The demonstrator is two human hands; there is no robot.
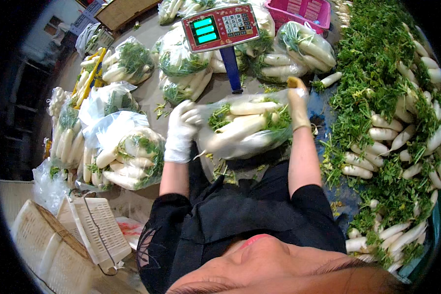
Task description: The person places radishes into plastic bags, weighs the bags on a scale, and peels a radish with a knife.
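Observation:
My left hand (183, 123), in a white glove, grips one end of a clear plastic bag (239, 145). At the bag's other end, my right hand (297, 104) holds the gathered plastic; its glove is cream with yellow-orange fingers. Several white daikon radishes (255, 107) with leafy green tops lie sideways inside, and the bag is slightly blurred. It is stretched between both hands in front of my black clothing. Just beyond stands a digital scale's red display head (220, 27) with lit green readouts, on a blue post (230, 70). The bag hides whatever lies directly beneath it.
Loose daikon with leaves form a long heap (382, 128) at right. Filled bags (132, 158) crowd the left; more (185, 55) stand behind the scale. A pink plastic basket (301, 14) is at the back. White plastic crates (95, 228) lean at lower left. Leaf scraps litter the floor.

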